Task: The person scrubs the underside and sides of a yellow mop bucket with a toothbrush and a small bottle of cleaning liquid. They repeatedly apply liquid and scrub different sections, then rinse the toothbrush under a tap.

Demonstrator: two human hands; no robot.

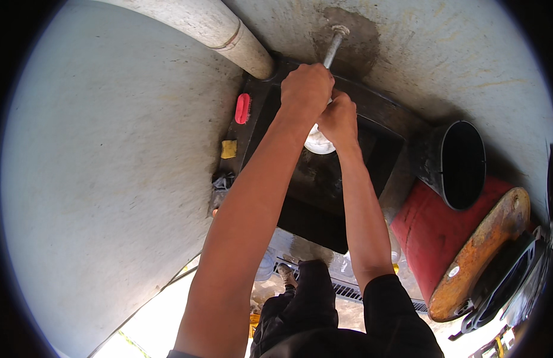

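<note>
two hands work together at the 12 o'clock part of the view, above a black sink set against a rough grey wall. the left hand is closed in a fist around a metal tap pipe that comes out of a damp patch in the wall. the right hand sits just below it, touching it, fingers curled shut on a white object; what that object is cannot be told. on the sink's rim at 10 o'clock lie a red brush and a yellow sponge. a pale drain pipe meets the sink's corner at 11 o'clock. at 3 o'clock stand a black bucket and a red drum with a rusty lid.
</note>
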